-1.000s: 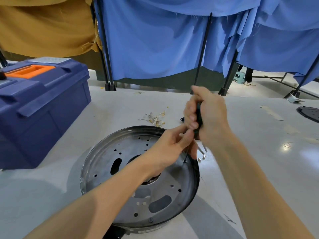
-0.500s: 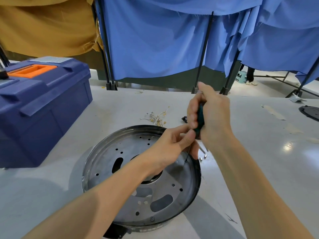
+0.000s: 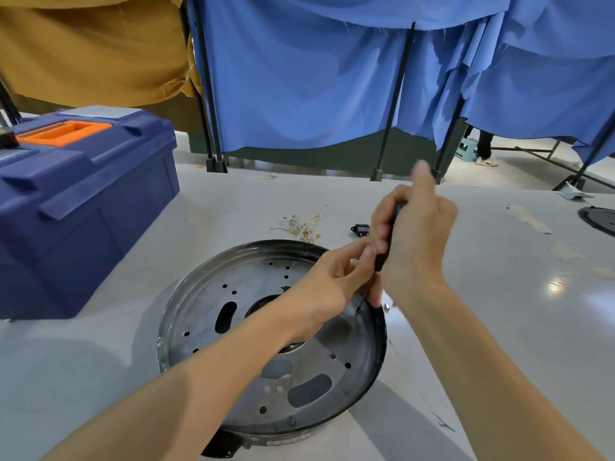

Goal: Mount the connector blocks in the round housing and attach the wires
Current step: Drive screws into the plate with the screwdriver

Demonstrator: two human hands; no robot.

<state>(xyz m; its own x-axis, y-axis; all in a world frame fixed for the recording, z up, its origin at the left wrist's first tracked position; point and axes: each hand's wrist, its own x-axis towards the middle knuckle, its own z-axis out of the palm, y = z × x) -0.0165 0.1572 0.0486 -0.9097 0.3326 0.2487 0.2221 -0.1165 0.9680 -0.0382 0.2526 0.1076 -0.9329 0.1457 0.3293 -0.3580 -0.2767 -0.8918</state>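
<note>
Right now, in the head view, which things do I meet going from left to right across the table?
Blue toolbox → loose wires → small black connector block → right hand gripping the screwdriver → dark disc at the right edge. The round housing and left hand are left out: they span the middle.

The round grey metal housing (image 3: pixel 253 287) is laid flat, open side up, its floor pierced with holes and slots. A black connector block (image 3: pixel 361 229) and brass-tipped wires (image 3: pixel 304 225) are set just beyond it.
</note>
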